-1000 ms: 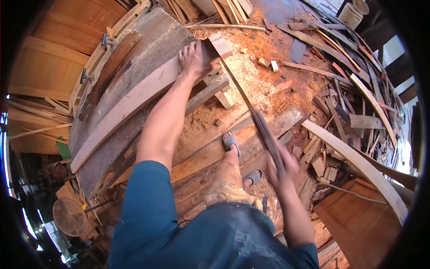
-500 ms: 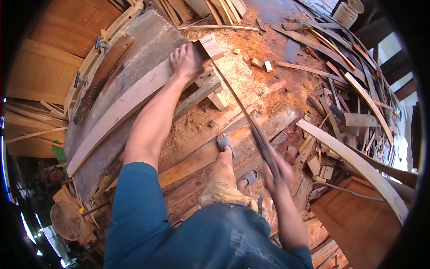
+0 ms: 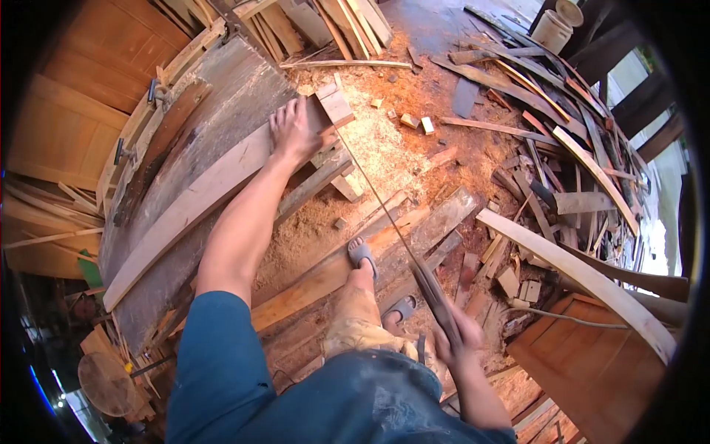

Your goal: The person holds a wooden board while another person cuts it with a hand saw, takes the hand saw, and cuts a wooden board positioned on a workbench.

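Touching curved plank [image 3: 191,194]: left hand [image 3: 291,136], fingers spread; right hand [image 3: 460,342], fingers wrapped round saw handle [image 3: 434,297].

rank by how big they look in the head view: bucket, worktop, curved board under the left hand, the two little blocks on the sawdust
1. worktop
2. curved board under the left hand
3. bucket
4. the two little blocks, too alike to rank against each other
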{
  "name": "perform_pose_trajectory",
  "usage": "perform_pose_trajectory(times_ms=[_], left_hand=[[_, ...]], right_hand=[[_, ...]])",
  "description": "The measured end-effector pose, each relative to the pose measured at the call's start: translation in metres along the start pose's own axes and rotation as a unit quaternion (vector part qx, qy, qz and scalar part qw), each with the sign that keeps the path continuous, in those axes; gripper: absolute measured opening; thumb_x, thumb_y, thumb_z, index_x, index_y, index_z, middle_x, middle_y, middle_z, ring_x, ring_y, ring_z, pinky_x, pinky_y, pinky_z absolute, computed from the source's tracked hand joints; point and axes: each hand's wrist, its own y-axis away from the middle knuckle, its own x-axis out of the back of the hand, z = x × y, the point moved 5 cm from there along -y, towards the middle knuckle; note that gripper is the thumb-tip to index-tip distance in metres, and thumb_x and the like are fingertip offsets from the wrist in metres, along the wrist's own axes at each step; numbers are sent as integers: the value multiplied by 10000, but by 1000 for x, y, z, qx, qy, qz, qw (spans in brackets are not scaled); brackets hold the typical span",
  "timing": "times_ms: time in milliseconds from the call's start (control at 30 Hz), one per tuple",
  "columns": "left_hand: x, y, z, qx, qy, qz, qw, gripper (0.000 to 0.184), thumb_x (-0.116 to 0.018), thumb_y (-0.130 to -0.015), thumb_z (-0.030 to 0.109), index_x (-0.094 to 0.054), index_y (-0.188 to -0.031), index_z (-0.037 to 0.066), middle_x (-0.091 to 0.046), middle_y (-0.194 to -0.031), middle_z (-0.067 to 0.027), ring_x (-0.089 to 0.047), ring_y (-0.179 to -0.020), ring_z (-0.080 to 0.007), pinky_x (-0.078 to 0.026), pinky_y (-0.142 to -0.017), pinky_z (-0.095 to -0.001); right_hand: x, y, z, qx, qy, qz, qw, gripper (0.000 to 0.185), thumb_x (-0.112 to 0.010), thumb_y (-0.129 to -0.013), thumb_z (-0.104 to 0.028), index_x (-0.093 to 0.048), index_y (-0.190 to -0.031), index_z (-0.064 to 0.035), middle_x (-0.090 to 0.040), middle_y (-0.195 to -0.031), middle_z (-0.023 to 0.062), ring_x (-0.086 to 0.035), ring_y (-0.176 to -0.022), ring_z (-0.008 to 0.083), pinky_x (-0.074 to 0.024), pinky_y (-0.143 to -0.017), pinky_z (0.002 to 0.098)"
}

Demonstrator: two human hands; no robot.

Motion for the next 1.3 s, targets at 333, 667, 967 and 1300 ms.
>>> perform_pose_trajectory(times_ms=[333,667,967,1300], left_hand=[[8,4,5,-4,20,-6,1000,945,-826,-702,308,-349,-1467,22,-476,-1402,-165,-421,-1315,-339,-285,-1121,-478],[-4,-2,-7,-14,24,-34,999,1067,-867,-643,338,-298,-1485,11,-467,-1397,-189,-392,-1335,-348,-240,-1151,-486],[3,2,1,-21,-7,8,1000,929,-831,-666,225,-372,-1446,19,-477,-1407,-161,-439,-1305,-343,-318,-1105,-464],[-7,-6,-6,-7,22,-20,1000,946,-766,-676,194,-300,-1474,-4,-434,-1421,-209,-381,-1344,-373,-230,-1161,-487]], right_hand=[[-45,-36,13,95,-38,99,990,478,-712,-817,-145,-616,-1245,46,-719,-974,212,-736,-777,300,-573,-685,360],[-95,-171,-14,51,-127,97,986,471,-735,-846,-173,-615,-1283,-47,-680,-807,186,-699,-682,269,-545,-624,353],[3,31,18,76,-45,1,996,644,-780,-735,-132,-562,-1323,15,-708,-932,190,-711,-726,332,-574,-672,368],[-83,-136,5,60,-132,65,987,563,-754,-837,-197,-548,-1342,-59,-685,-879,194,-679,-726,365,-543,-648,400]])
